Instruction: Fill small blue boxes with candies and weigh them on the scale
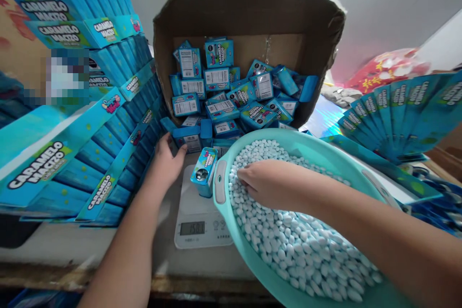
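Head view: right hand [258,183] down in the white candies [306,245], inside a turquoise basin [234,221]. Its fingers are curled, tips buried; cannot tell whether they pinch any candy. Left hand [169,161] at the front of the carton [249,14] – thumb and fingers wide apart, thumb tip at a blue box [190,140]; contact not certain.

One small upright container [204,173] stands on the scale [187,207], just beside the basin's handle. Display [192,228] digits look like 1581, decimal mark unclear. More small boxes [220,79] lie jumbled in the carton – stacked display trays [68,154] at left.
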Demonstrator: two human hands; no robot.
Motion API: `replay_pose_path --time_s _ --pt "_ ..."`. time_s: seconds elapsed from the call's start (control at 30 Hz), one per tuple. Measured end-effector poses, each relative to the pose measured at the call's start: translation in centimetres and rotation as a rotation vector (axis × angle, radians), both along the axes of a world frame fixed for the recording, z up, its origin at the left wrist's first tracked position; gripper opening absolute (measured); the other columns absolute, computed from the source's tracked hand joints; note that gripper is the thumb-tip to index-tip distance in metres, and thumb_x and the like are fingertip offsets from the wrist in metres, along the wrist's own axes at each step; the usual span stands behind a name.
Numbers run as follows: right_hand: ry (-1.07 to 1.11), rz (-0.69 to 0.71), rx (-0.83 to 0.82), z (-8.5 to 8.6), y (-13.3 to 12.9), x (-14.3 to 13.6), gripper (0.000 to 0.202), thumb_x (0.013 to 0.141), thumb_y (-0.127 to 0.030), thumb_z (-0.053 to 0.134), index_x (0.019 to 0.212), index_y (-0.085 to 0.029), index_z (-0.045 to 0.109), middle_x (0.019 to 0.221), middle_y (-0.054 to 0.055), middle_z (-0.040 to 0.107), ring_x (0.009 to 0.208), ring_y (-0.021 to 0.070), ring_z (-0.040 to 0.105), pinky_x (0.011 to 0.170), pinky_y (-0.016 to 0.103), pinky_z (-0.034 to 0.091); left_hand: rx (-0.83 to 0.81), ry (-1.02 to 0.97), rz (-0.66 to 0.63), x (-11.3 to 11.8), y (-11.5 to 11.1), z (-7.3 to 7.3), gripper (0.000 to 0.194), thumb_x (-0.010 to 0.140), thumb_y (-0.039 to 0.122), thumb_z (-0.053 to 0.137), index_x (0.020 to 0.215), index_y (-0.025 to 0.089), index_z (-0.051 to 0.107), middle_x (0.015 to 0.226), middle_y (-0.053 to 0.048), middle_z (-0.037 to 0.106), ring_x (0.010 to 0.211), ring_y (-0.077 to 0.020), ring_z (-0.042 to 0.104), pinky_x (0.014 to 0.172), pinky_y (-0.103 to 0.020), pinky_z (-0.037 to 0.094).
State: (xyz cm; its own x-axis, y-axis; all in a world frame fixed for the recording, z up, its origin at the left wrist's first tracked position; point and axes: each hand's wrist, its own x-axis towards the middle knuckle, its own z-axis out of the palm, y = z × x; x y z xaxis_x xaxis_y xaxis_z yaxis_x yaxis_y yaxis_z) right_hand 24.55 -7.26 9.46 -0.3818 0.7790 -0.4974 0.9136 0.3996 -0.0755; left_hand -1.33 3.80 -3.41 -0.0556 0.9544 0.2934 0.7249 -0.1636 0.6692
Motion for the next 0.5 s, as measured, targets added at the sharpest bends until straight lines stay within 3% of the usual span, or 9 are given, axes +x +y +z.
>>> replay_pose_path --time_s 0.13,0.33,0.5 --pt "0.002 0.005 0.01 -0.2 0.0 0.1 0.021 0.101 -0.02 0.045 0.105 -0.016 0.065 0.094 0.011 0.072 0.078 0.0241 0.065 0.06 0.031 0.037 -0.012 0.019 0.05 0.2 -0.1 0.0 0.066 0.095 0.048 0.055 0.15 0.014 0.041 0.147 -0.023 0.051 0.132 -0.0306 0.058 0.111 -0.048 0.049" --pt "0.005 0.031 0.013 -0.3 0.1 0.0 0.022 0.1 -0.019 0.045 0.11 -0.015 0.064 0.099 0.012 0.072 0.085 0.0281 0.068 0.064 0.034 0.041 0.114 0.125 0.085 3.0 -2.0 0.6 0.081 0.092 0.043 0.061 0.157 0.009 0.027 0.157 -0.025 0.035 0.151 -0.0355 0.034 0.125 -0.05 0.033" --pt "0.007 -0.009 0.005 -0.3 -0.2 -0.2 0.023 0.096 -0.016 0.05 0.114 -0.018 0.065 0.1 0.011 0.072 0.085 0.028 0.069 0.068 0.036 0.046 0.119 0.247 0.08 5.1 -3.1 -0.1 0.064 0.096 0.029 0.052 0.156 0.012 0.038 0.163 -0.023 0.03 0.154 -0.0407 0.026 0.125 -0.057 0.027"
